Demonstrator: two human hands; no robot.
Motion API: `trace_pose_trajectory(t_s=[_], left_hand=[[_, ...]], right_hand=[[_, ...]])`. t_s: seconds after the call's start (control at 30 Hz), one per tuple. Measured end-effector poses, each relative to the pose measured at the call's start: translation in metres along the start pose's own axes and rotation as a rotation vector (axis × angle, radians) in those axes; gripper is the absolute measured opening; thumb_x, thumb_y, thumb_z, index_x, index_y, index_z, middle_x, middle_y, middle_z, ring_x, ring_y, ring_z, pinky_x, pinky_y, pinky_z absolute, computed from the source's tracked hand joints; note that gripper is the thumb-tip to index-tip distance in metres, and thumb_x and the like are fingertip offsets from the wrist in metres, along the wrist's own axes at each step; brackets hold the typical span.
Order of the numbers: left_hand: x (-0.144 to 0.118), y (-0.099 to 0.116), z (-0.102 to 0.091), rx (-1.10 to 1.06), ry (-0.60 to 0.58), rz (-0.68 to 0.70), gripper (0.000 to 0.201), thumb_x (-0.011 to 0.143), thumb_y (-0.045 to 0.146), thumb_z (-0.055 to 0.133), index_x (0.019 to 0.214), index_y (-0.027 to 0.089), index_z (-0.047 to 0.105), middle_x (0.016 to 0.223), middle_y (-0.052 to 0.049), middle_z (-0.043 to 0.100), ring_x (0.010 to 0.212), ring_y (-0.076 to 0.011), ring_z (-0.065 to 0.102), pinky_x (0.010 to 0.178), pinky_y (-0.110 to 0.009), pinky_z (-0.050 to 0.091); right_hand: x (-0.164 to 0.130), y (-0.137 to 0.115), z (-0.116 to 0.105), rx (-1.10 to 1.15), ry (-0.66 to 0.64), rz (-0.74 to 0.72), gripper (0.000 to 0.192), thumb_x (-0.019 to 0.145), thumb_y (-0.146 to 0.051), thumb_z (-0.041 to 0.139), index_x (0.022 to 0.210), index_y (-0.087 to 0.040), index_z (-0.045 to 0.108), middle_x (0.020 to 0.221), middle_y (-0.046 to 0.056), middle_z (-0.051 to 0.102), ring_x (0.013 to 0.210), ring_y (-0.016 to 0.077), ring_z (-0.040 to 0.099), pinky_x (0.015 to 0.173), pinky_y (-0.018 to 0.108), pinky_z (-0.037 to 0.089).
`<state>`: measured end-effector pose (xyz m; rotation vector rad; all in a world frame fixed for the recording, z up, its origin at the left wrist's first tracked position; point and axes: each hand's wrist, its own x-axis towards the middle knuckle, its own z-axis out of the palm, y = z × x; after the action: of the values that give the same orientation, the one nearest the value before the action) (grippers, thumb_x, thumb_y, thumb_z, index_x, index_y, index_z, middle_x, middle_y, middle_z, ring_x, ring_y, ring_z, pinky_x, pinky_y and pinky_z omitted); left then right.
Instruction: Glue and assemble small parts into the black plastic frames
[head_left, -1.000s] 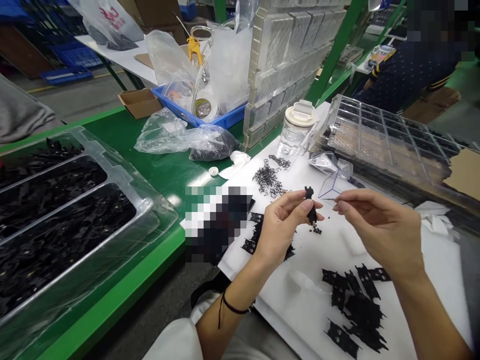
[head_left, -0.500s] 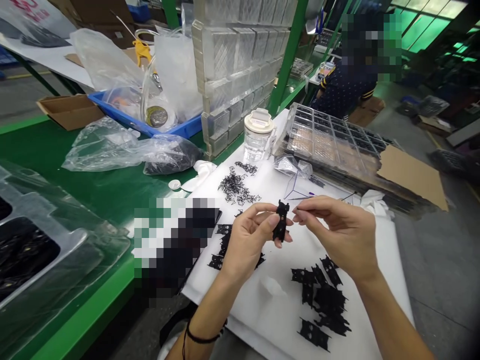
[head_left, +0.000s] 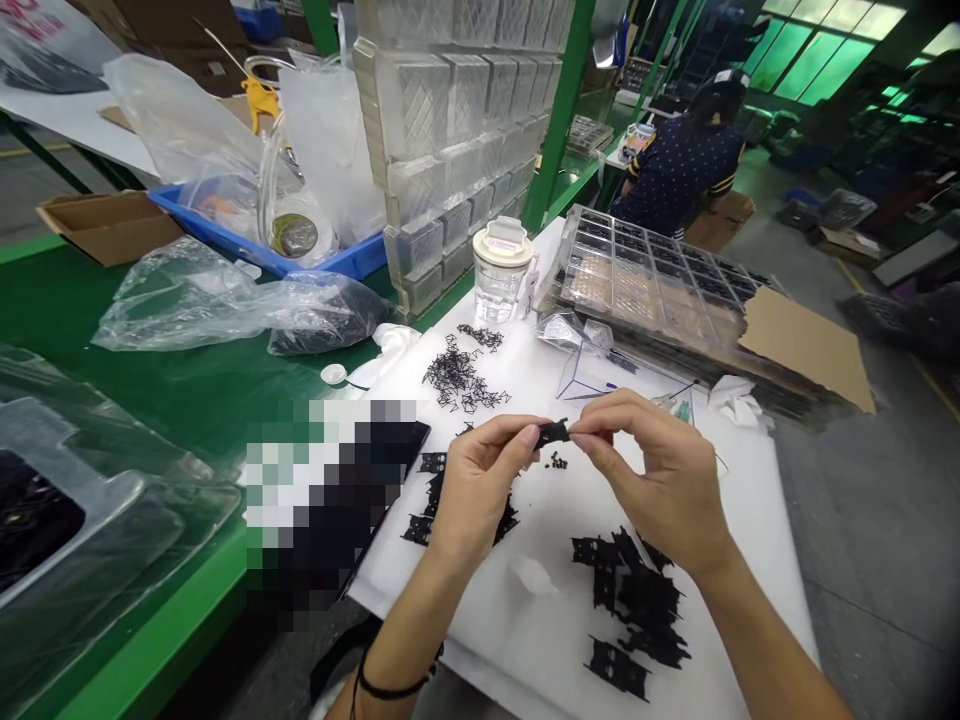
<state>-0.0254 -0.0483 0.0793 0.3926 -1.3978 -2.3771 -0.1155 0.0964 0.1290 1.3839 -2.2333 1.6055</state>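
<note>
A small black plastic part [head_left: 553, 433] is pinched between the thumb and fingers of my left hand [head_left: 480, 480], held roughly level above the white work surface. My right hand [head_left: 660, 470] has its thumb and forefinger pressed together at the part's right end; whatever they grip there is too small to make out. Just below the part lie several tiny dark pieces [head_left: 556, 461]. More flat black parts [head_left: 649, 600] are heaped near my right forearm, and others [head_left: 424, 490] lie partly hidden behind my left hand. Thin black bent-wire pieces [head_left: 457, 375] form a loose pile farther back.
A lidded clear cup [head_left: 501, 270] stands behind the wire pile. Stacked compartment trays [head_left: 652, 280] with cardboard are at back right. Clear drawers [head_left: 450, 150] rise behind a blue bin [head_left: 360, 258]. A dark flat object [head_left: 375, 480] lies left. A co-worker [head_left: 682, 165] sits beyond.
The black part has been tipped from upright to nearly level, and my right fingertips have come up against its end. Tiny dark pieces below it now show. The view has shifted slightly.
</note>
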Motion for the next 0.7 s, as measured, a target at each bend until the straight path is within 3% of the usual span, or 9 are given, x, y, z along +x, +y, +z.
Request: trace_pose_trajectory(t_s=[0.1,0.2,0.4,0.53,0.7], left_hand=[[0.000,-0.004,-0.001,0.030,0.048,0.045,0.009,0.090,0.021,0.078,0.098,0.020,0.082,0.091,-0.002,0.075,0.083,-0.0105,0.061,0.075,-0.017,0.049],[-0.001,-0.006,0.001,0.042,0.062,0.075,0.011,0.087,0.016,0.079,0.098,0.019,0.076,0.087,0.000,0.072,0.079,-0.0111,0.061,0.069,-0.019,0.048],[-0.005,-0.002,0.005,0.128,-0.011,0.135,0.004,0.097,0.019,0.069,0.100,0.019,0.071,0.089,-0.001,0.067,0.077,-0.0104,0.061,0.071,-0.021,0.049],[-0.008,-0.005,0.007,0.118,-0.093,0.156,0.015,0.101,0.021,0.063,0.115,0.021,0.068,0.096,-0.002,0.068,0.084,-0.0131,0.068,0.077,-0.024,0.056],[-0.010,-0.010,0.006,0.109,-0.073,0.121,0.035,0.097,0.025,0.070,0.130,0.024,0.057,0.089,-0.001,0.067,0.066,-0.0123,0.067,0.057,-0.024,0.054]], right_hand=[[-0.002,0.004,0.000,0.039,0.017,0.039,0.012,0.097,-0.010,0.067,0.096,-0.021,0.071,0.092,0.002,0.069,0.083,0.0160,0.064,0.072,0.033,0.053],[-0.005,0.007,0.000,0.045,0.020,0.063,0.012,0.096,-0.011,0.068,0.095,-0.023,0.072,0.093,0.002,0.071,0.085,0.0171,0.066,0.074,0.034,0.055],[-0.009,0.013,0.001,-0.041,-0.020,0.011,0.012,0.093,-0.011,0.073,0.092,-0.024,0.073,0.090,0.001,0.072,0.085,0.0175,0.068,0.075,0.033,0.055],[-0.009,0.015,0.001,-0.086,-0.038,-0.014,0.013,0.094,-0.010,0.071,0.093,-0.023,0.072,0.090,0.001,0.072,0.084,0.0169,0.067,0.075,0.033,0.054],[-0.010,0.017,0.002,-0.109,-0.042,-0.017,0.013,0.093,-0.011,0.072,0.092,-0.023,0.071,0.089,0.000,0.072,0.083,0.0168,0.067,0.074,0.033,0.054]])
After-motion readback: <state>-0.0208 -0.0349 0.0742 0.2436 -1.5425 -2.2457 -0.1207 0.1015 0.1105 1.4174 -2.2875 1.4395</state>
